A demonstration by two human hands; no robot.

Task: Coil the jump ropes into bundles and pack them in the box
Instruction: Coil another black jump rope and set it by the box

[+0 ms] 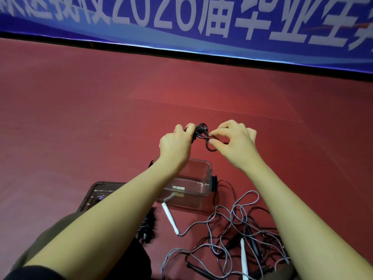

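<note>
— Head camera looks down on what, exactly?

— Both arms stretched out over a red floor (80, 118). The left hand (176, 143) grips a dark coiled jump rope (199, 131), and the right hand (234, 141) pinches a loop of that same rope just beside it.

— And the box?

— A clear plastic box (198, 178) sits on the floor under the forearms, with a dark lid (96, 194) just to its left. A second black bundle (148, 224) lies by the left arm.

— Other ropes?

— A loose tangle of grey and black ropes (232, 229) with white handles (170, 218) lies to the right of the box. A blue banner (201, 23) runs behind.
</note>
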